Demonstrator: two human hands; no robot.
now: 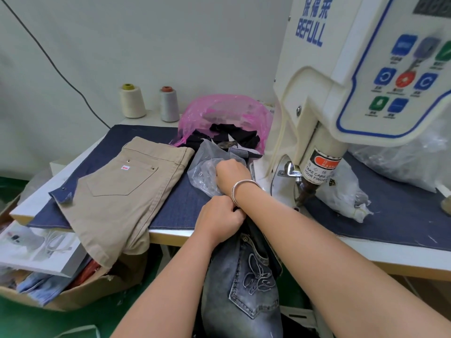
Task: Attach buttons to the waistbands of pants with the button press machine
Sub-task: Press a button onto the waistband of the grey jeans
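Head view: left hand [219, 219] grips jeans [244, 276]

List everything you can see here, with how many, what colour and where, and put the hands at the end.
Press machine: one, cream with blue panel, right on the table.
Table: one, white top under a navy cloth.
Khaki pants: one, beige, left on the table, overhanging the edge.
Jeans: one, grey-blue, hanging off the front edge.
Clear bag: one, centre of the table, small metal parts inside.
Pink bag: one, behind it, holding dark scraps.
Thread cones: two, cream and grey, at the back.
Cardboard box: one, brown, lower left, holding clothes.
Left hand: grips the jeans at the table edge.
Right hand: wears a silver bracelet, reaches into the clear bag; fingers hidden.
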